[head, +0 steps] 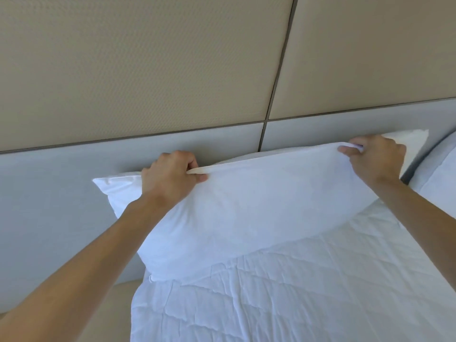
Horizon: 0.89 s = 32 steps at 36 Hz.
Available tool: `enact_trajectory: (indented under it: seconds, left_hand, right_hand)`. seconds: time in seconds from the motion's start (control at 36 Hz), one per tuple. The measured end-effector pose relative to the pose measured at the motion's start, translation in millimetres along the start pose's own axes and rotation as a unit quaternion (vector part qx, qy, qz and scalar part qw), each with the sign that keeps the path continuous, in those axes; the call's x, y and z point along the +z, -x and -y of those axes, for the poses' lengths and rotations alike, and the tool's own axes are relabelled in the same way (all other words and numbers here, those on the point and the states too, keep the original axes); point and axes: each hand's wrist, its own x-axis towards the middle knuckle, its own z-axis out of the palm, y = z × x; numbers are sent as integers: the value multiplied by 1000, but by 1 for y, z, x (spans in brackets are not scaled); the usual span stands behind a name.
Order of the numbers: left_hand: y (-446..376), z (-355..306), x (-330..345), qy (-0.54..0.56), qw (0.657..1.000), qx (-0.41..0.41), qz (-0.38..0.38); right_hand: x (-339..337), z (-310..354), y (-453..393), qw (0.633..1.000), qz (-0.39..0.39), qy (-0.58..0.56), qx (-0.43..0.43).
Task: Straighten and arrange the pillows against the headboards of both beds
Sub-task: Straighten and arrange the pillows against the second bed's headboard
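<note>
A white pillow (259,208) stands on its long edge on the bed, leaning toward the grey padded headboard (61,193). My left hand (170,178) pinches the pillow's top edge near its left corner. My right hand (372,159) grips the same top edge near the right corner. The pillow's lower edge rests on the white quilted cover (296,292). A second white pillow (441,169) lies at the far right, partly cut off by the frame.
Beige upholstered wall panels (135,70) rise above the headboard, split by a dark vertical seam (278,75). A beige strip (113,314) shows at the bed's left side, below the headboard.
</note>
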Motion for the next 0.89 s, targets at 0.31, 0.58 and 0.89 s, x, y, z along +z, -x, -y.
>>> enact_trajectory:
  seconds: [0.31, 0.58, 0.89]
  left_hand:
    - [14, 55, -9, -127, 990, 60, 11]
    - [22, 66, -43, -137, 990, 3, -27]
    - [20, 63, -36, -151, 984, 57, -69]
  right_hand:
    - [16, -24, 17, 995, 41, 46, -79]
    - [-18, -42, 18, 990, -16, 92, -105]
    - [-19, -52, -1, 993, 37, 68, -85]
